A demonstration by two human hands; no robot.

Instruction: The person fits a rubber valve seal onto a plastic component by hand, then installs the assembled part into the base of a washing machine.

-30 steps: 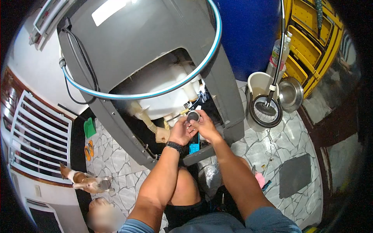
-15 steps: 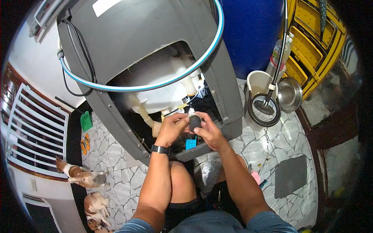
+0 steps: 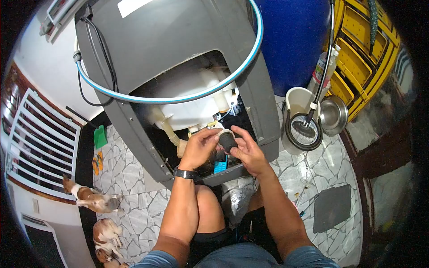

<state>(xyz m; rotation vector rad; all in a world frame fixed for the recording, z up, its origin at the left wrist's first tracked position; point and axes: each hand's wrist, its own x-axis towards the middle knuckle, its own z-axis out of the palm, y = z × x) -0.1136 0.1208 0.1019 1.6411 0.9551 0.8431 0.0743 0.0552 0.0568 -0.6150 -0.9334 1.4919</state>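
Between my two hands is a small dark grey cylindrical part (image 3: 228,141) with a pale rim at its upper end. My left hand (image 3: 199,148) has thumb and forefinger pinched at the part's left edge. On the other side my right hand (image 3: 249,154) grips it with thumb and fingers, the forefinger raised a little. Both hands are just in front of the opened back of a grey washing machine (image 3: 178,44). Inside show a white tub (image 3: 187,109), a ribbed pale hose (image 3: 170,133) and thin wires. Below the part, a light blue keypad-like object (image 3: 220,167) lies inside the opening.
A blue and white hose (image 3: 178,100) loops across the machine. To the right stand a blue drum (image 3: 290,40), a mop bucket (image 3: 295,99), a metal bowl (image 3: 334,115) and yellow folded furniture (image 3: 357,62). A grey panel (image 3: 332,208) lies on the tiles. Two dogs (image 3: 96,199) are at left.
The dark part has turned so that its pale rim shows. My right hand has moved slightly right and its forefinger has lifted. My view has shifted a little.
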